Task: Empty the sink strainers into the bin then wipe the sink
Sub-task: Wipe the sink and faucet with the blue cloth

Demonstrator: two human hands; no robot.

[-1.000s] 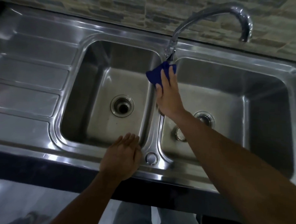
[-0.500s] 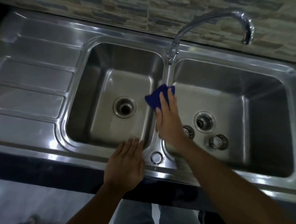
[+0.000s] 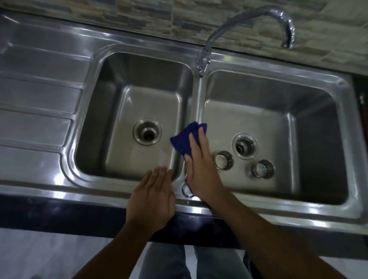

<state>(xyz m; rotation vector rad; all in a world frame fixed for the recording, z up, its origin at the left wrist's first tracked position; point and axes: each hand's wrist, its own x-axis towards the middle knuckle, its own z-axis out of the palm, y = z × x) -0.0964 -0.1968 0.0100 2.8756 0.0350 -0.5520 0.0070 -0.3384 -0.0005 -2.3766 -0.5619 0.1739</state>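
Right hand (image 3: 200,168) fingers flat, pressing blue cloth (image 3: 186,139) on sink divider (image 3: 194,101); left hand (image 3: 151,201) fingers together; two strainers (image 3: 223,160) (image 3: 262,168) in right basin (image 3: 307,133).

Dark blue cloth (image 3: 186,139); silver steel sink (image 3: 42,102); wall (image 3: 122,6) of mottled grey-brown stone tiles

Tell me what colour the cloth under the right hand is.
Dark blue. The cloth lies on the divider under the right hand, clearest in the head view.
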